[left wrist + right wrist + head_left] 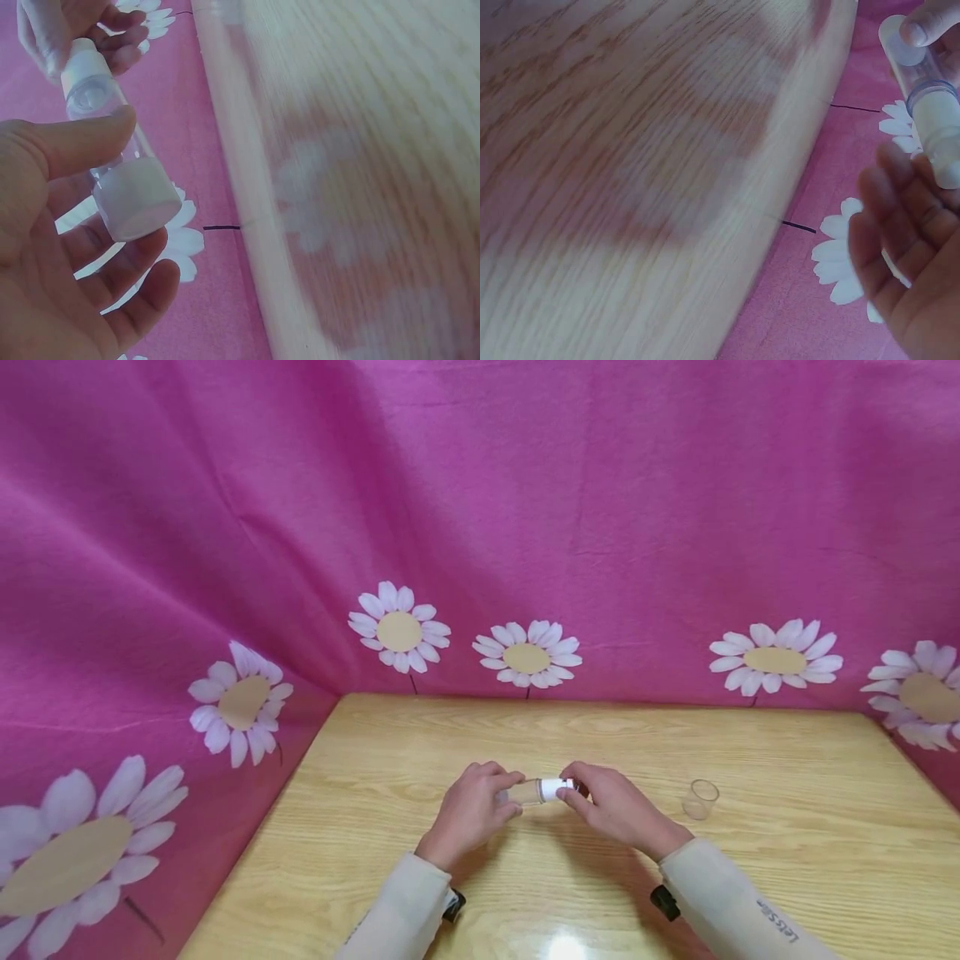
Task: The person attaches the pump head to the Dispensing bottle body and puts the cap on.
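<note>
A slim clear bottle [528, 792] with a white pump top [553, 789] lies sideways above the table between both hands. My left hand [468, 810] grips its clear body, thumb on one side and fingers on the other. At the other end, my right hand [618, 806] holds the white top between thumb and fingertips. In the left wrist view the bottle's white base [139, 199] faces the camera, below the left thumb. The right wrist view shows the white top [939, 124] by the right fingers; the right thumb is out of sight there.
A small clear cap [699, 808] stands on the wooden table [810, 793] to the right of the right hand. Pink cloth [637, 527] with printed daisies hangs behind the table and along its left side.
</note>
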A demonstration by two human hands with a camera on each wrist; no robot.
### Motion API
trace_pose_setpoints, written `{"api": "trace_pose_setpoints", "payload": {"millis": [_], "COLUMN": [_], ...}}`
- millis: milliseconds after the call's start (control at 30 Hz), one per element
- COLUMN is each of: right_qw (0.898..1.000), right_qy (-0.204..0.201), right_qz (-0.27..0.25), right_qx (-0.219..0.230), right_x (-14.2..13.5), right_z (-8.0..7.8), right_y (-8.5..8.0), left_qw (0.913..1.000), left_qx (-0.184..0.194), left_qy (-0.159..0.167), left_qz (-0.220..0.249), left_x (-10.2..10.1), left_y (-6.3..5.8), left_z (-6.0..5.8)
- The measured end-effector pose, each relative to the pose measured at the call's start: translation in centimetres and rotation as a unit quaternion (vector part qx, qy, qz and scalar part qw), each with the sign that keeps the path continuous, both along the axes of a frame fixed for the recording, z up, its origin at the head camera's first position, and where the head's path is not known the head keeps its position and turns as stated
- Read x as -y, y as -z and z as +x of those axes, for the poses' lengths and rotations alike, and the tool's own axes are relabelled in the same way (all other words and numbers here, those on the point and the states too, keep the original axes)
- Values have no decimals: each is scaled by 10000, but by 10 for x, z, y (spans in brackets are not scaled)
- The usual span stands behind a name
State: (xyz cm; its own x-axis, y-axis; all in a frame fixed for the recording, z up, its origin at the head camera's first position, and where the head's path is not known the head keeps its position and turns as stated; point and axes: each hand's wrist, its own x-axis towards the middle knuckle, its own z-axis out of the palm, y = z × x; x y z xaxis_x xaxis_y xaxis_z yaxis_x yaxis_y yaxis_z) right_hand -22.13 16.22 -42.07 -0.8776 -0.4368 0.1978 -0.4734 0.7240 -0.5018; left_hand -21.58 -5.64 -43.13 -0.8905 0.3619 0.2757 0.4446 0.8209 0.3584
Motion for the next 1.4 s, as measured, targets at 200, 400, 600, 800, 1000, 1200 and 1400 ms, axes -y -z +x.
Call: {"api": "trace_pose_setpoints", "payload": {"millis": [200,400,600,800,1000,1200,1400], "right_qw": [9993,9997,9957,9896,9874,9900,9939], "right_qy": [250,-51,-497,-646,-614,-558,-480], "right_qz": [178,-189,-426,-513,-527,-443,-295], "right_qx": [195,-142,-659,-1181,-1360,-1221,-945], "right_x": [0,-2,-4,-3,0,0,1], "right_z": [-1,-1,-1,-1,-1,0,1], "right_y": [1,0,1,4,8,6,5], "left_qw": [10000,10000,10000,9999,9998,9999,10000], "left_qx": [75,53,70,132,162,113,71], "left_qy": [-8,-44,-17,-24,-40,-56,-54], "left_qz": [-35,67,48,106,113,105,30], "left_x": [0,2,2,2,3,4,5], "left_y": [1,-1,-2,-2,0,0,-1], "left_z": [1,1,2,3,3,3,3]}}
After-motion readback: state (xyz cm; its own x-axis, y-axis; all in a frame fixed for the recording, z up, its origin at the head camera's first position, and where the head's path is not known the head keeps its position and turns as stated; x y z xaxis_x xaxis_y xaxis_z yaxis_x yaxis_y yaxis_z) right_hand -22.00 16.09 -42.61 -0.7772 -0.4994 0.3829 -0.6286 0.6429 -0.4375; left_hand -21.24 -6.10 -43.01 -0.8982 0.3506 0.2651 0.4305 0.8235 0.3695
